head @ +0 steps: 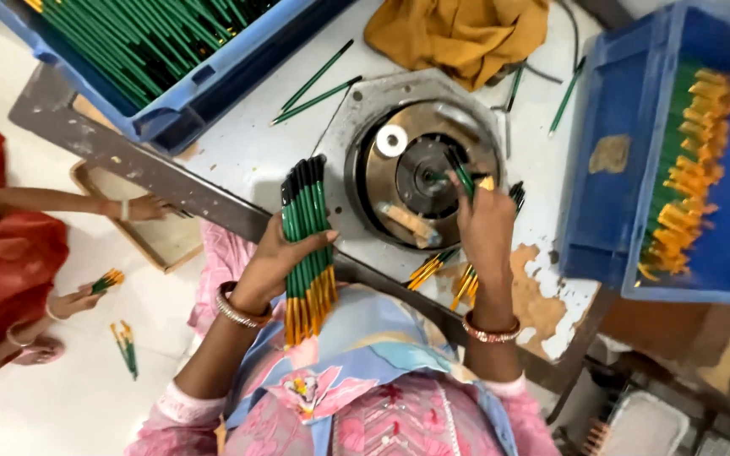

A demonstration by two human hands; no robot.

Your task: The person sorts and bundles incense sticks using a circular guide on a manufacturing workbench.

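Pencils (306,245), green-bodied with yellow ends, form a thick bundle gripped in the left hand (276,257). The fingers (318,241) wrap around the bundle's middle and press together; dark tips project above the fingers, yellow ends hang below them, over the pink patterned clothing (382,397).

Right of the bundle, a round metal machine disc (416,173) sits in a grey housing on the white table (247,152). The right hand (485,228) rests over the disc's right edge. Its fingertips pinch a single green pencil (462,176) whose tip points toward the disc centre. More pencils (445,274) lie on the table just below this hand.

Far left, another person's hand (73,297) holds a few pencils. Blue crates of pencils stand at upper left (171,101) and far right (635,169); a mustard cloth (458,34) lies above the disc.
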